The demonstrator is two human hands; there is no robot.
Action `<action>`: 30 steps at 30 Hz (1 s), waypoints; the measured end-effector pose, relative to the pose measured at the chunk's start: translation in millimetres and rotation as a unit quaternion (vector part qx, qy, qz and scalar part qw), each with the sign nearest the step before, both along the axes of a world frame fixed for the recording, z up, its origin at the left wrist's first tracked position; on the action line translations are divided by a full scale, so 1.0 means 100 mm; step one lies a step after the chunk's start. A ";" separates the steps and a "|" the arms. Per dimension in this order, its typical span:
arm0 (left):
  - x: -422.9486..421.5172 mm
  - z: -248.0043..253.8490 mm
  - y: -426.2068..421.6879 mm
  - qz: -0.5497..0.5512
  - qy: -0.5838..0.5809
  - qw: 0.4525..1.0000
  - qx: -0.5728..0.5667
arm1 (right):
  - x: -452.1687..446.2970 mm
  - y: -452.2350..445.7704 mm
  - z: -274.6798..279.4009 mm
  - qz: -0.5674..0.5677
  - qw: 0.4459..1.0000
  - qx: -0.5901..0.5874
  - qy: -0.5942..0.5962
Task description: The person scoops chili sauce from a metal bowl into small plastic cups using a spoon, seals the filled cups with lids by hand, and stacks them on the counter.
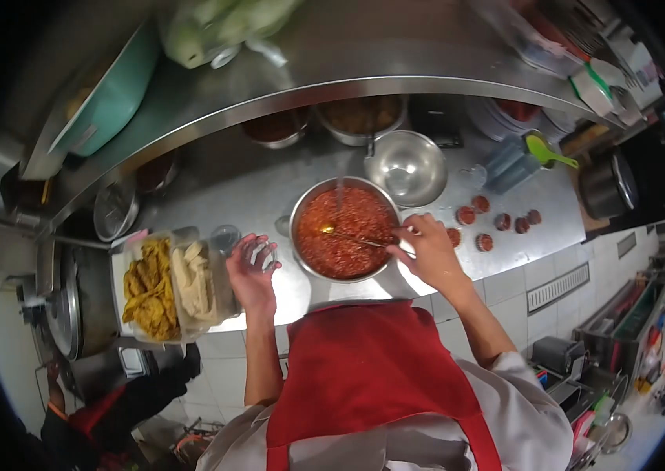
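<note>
Head view is showing a steel bowl (293, 228) of red sauce (340, 255) sitting on the metal counter (215, 188), between the person's two hands. The right hand (431, 251) is pinching a spoon (372, 243) by its handle, fingers closed on it, and the spoon's head is lying in the sauce. The left hand (252, 275), left of the bowl, is holding what looks like a small clear cup (264, 255) in half-curled fingers; glare is blurring its outline. Small filled cups (484, 242) are standing to the right, and a second steel bowl (405, 169) is sitting just behind.
</note>
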State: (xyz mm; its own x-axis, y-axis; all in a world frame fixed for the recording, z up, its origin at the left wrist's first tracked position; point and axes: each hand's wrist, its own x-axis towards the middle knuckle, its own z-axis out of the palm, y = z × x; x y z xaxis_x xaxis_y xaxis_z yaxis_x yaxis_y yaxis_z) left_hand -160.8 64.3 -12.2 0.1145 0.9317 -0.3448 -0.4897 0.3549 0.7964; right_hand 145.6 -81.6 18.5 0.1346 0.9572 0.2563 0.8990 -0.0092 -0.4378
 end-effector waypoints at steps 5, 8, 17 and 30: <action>-0.15 -0.10 -0.02 0.018 0.014 1.000 0.008 | -0.28 0.47 -0.17 0.132 0.950 -0.145 -0.244; -0.16 -0.09 -0.08 0.020 0.014 1.000 0.016 | -0.32 0.59 -0.15 0.100 0.967 -0.161 -0.170; -0.05 0.02 -0.07 -0.024 0.050 0.998 0.036 | 0.11 0.83 -0.37 0.105 0.955 -0.239 0.139; 0.49 0.18 0.07 -0.121 -0.076 0.990 0.000 | -0.27 0.29 0.58 0.049 0.989 0.003 0.142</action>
